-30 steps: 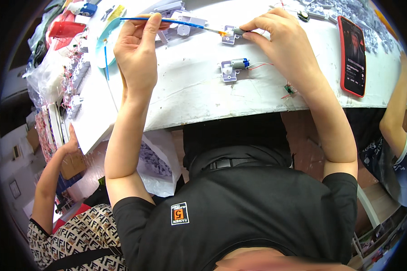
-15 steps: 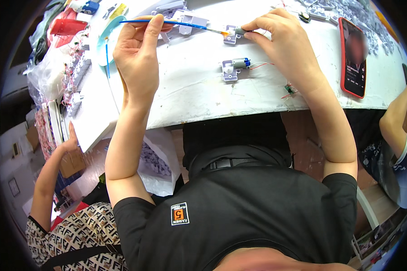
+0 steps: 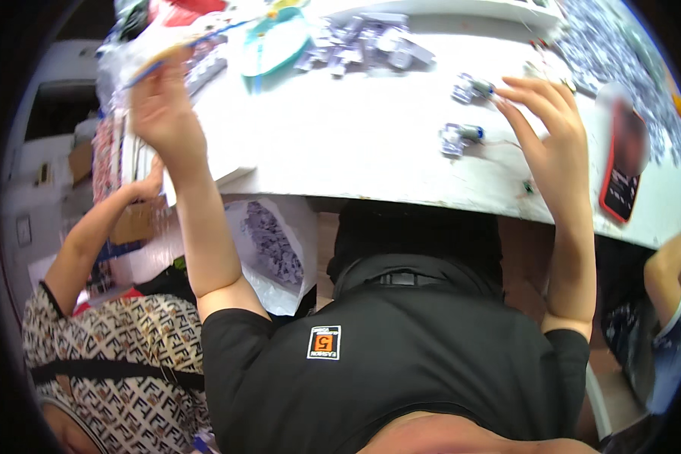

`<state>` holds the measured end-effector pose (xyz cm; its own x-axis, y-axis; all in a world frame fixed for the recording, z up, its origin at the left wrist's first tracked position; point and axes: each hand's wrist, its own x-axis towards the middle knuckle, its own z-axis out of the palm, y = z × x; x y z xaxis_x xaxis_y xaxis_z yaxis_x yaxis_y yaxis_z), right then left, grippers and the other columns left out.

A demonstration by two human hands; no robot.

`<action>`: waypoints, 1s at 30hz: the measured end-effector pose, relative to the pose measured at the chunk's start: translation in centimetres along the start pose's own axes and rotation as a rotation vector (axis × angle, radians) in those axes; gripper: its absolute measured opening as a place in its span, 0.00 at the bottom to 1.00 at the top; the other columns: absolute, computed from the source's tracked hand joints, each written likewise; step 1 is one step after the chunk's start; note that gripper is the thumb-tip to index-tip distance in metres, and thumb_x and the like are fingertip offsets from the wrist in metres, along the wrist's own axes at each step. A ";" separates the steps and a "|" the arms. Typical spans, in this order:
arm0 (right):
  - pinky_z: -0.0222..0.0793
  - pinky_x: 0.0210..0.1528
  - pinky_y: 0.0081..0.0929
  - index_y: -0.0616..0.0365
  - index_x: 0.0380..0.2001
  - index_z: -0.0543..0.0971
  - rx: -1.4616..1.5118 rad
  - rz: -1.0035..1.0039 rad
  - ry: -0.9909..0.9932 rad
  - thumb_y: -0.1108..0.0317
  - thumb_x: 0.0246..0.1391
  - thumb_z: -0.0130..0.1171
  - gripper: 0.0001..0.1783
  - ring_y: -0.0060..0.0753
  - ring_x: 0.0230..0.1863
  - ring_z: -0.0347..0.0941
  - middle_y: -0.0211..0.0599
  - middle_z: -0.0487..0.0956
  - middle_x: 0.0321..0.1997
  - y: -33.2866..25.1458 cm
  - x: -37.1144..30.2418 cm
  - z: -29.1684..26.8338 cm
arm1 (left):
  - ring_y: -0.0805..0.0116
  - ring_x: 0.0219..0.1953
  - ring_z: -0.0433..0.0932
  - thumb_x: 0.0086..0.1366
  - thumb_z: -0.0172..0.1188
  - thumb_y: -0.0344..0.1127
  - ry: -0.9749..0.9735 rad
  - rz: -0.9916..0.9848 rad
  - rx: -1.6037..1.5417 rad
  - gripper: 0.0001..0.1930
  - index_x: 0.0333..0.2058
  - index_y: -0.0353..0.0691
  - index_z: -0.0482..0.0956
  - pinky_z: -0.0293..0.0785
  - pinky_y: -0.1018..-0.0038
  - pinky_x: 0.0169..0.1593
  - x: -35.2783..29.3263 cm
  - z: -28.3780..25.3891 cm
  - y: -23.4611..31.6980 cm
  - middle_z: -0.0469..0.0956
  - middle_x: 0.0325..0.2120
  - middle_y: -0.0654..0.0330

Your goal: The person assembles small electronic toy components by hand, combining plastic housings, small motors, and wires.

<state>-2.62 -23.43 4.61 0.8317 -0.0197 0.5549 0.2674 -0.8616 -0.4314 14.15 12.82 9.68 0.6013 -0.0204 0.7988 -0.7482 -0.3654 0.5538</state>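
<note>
At the upper left my left hand (image 3: 163, 113) is closed around a thin blue-handled brush (image 3: 218, 32), both smeared by motion. My right hand (image 3: 556, 132) is open, thumb and fingers apart, its fingertips beside a small grey motor (image 3: 482, 89) seated on a pale plastic part (image 3: 463, 88). Whether they still touch the motor is hard to tell. Just nearer on the table lies a second motor (image 3: 471, 132) on a similar plastic part (image 3: 452, 141), with thin reddish wires running toward the right. A turquoise dish (image 3: 286, 47) stands right of my left hand, a blue stick across its rim.
A pile of pale plastic parts (image 3: 371, 41) lies at the back, a larger heap (image 3: 620, 76) at the far right. A red-cased phone (image 3: 619, 185) rests on the right. A white bag of parts (image 3: 276, 246) hangs below the edge. Co-workers' arms (image 3: 102, 216) flank me.
My left hand has swung left with the brush, away from the motors. My right hand's fingers have spread from the far motor. The whole view has shifted.
</note>
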 end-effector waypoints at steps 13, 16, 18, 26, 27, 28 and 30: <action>0.69 0.58 0.36 0.56 0.39 0.87 0.015 0.108 -0.013 0.72 0.53 0.70 0.09 0.41 0.54 0.75 0.33 0.85 0.47 -2.1 -4.3 -1.1 | 0.66 0.52 0.78 0.57 0.67 0.25 -0.583 0.476 1.092 0.21 0.49 0.53 0.87 0.63 0.65 0.59 -4.2 -1.1 -2.8 0.85 0.45 0.67; 0.69 0.57 0.36 0.55 0.39 0.87 -0.036 0.133 0.006 0.71 0.53 0.69 0.09 0.41 0.53 0.75 0.33 0.85 0.46 -1.8 -4.7 -1.9 | 0.65 0.52 0.78 0.60 0.65 0.23 -0.428 0.388 1.008 0.19 0.50 0.48 0.86 0.63 0.64 0.59 -3.0 -1.4 0.4 0.85 0.45 0.64; 0.69 0.57 0.36 0.55 0.39 0.87 -0.057 0.141 0.012 0.71 0.53 0.69 0.09 0.41 0.53 0.75 0.33 0.85 0.46 -1.9 -4.6 -1.8 | 0.63 0.50 0.79 0.61 0.68 0.26 -0.384 0.270 0.627 0.16 0.49 0.43 0.86 0.70 0.63 0.56 -3.1 1.2 3.4 0.85 0.42 0.61; 0.70 0.57 0.33 0.55 0.40 0.88 -0.017 0.009 -0.022 0.72 0.53 0.70 0.10 0.38 0.53 0.75 0.31 0.85 0.46 -2.7 -2.5 -0.4 | 0.56 0.64 0.73 0.60 0.65 0.24 -0.701 0.567 0.432 0.18 0.51 0.40 0.84 0.63 0.54 0.70 -5.4 14.2 2.8 0.83 0.51 0.56; 0.70 0.57 0.33 0.55 0.40 0.88 -0.029 -0.001 -0.018 0.72 0.53 0.70 0.10 0.37 0.53 0.75 0.31 0.85 0.46 -2.7 -2.5 -0.5 | 0.56 0.64 0.73 0.60 0.65 0.24 -0.701 0.566 0.430 0.18 0.51 0.40 0.84 0.63 0.54 0.70 -5.4 14.0 2.6 0.83 0.51 0.56; 0.70 0.57 0.33 0.55 0.40 0.88 -0.036 0.003 -0.016 0.72 0.53 0.70 0.10 0.37 0.53 0.75 0.31 0.85 0.46 -2.6 -2.6 -0.6 | 0.58 0.66 0.70 0.61 0.65 0.24 -0.804 0.565 0.481 0.20 0.53 0.43 0.83 0.56 0.54 0.73 -5.2 13.9 2.4 0.81 0.55 0.57; 0.70 0.57 0.33 0.54 0.41 0.88 -0.028 0.046 -0.001 0.72 0.53 0.69 0.10 0.37 0.53 0.75 0.31 0.85 0.46 -2.2 -3.0 -0.8 | 0.59 0.69 0.67 0.63 0.64 0.23 -0.910 0.570 0.527 0.22 0.56 0.45 0.81 0.50 0.54 0.77 -5.0 14.0 2.0 0.79 0.59 0.58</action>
<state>-6.03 -21.86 4.46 0.8435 -0.0594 0.5338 0.2145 -0.8739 -0.4363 13.63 -0.85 3.49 0.3572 -0.8772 0.3207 -0.8923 -0.4220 -0.1604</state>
